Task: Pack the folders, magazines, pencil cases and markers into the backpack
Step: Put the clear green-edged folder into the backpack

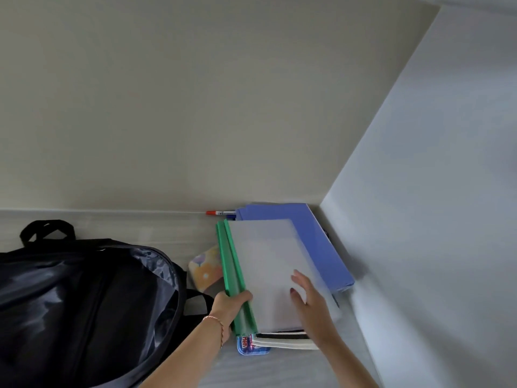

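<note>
Left hand (233,303): curled round the green spine (235,275) of the clear folders (268,264), near their lower end. Right hand (309,296): fingers straight and spread, flat on the top cover. Under the folders: blue folder (327,242) against the wall corner, magazines (282,341) protruding below. Floral pencil case (205,266) just left of the spine. Red-capped marker (221,212) along the wall. Black backpack (84,303) unzipped, at left on the table (140,228).
</note>
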